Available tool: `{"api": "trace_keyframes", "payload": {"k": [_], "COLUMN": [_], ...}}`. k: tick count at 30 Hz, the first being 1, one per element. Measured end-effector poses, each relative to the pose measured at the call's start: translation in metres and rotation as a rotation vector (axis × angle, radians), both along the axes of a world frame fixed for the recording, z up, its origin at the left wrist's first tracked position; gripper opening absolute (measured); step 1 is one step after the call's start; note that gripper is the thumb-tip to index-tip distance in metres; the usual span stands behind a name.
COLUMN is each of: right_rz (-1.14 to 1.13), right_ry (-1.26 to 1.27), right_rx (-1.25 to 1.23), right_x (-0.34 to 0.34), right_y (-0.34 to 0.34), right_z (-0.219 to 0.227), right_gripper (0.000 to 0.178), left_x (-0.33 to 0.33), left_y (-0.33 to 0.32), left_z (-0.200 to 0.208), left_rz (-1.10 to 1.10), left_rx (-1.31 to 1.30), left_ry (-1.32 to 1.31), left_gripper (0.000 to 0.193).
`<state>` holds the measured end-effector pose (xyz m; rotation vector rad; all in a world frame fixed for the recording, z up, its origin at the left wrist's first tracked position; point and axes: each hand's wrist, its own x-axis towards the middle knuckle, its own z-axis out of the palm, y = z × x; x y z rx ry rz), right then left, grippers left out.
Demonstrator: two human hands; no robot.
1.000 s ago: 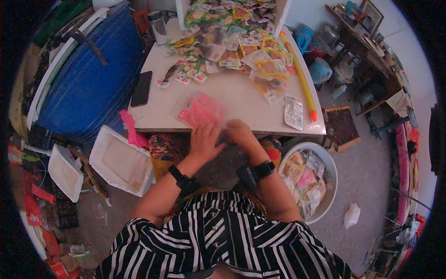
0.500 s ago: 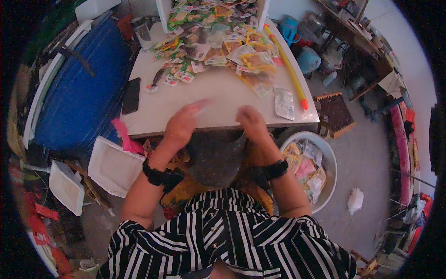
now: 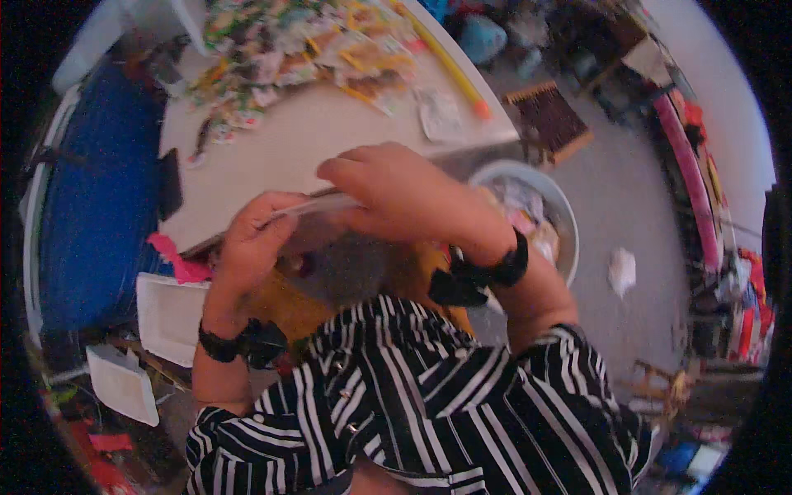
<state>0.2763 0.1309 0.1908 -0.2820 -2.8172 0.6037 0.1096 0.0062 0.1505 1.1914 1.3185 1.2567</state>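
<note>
Holding a clear flat packet (image 3: 318, 206) between left hand (image 3: 257, 239) and right hand (image 3: 396, 191), grips closed, near the bench (image 3: 289, 140); heaped packets (image 3: 305, 41) remain unsorted.

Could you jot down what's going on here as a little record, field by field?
Left hand: grips one end of a clear plastic bag, held up close in front of the person.
Right hand: fingers closed over the bag's other end.
Wrists: a black band on each.
Clothing: black and white striped shirt.
Table: pale top, colourful packets heaped at the far side.
Right of the table: a round white basin with packets in it.
Left: a large blue container.
</note>
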Motion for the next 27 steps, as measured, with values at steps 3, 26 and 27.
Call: {"api": "trace_keyframes", "payload": {"k": [3,26,27], "right_rz": [0.089,-1.138,-1.115], "right_ry": [-0.056,0.054,0.043], "right_rx": [0.003,-0.026,-0.022], "right_x": [0.016,0.274,0.278], "right_y": [0.001,0.039,0.039], "right_z": [0.003,-0.241,-0.248], "right_gripper": [0.018,0.018,0.019], "left_x": [0.016,-0.109,-0.109], "left_y": [0.000,-0.037,-0.037], "left_z": [0.005,-0.254,-0.256], "left_rz": [-0.021,0.200,0.215], "left_rx": [-0.009,-0.360,-0.371], "left_ry": [-0.039,0.079,0.051], "left_gripper": [0.019,0.015,0.015]}}
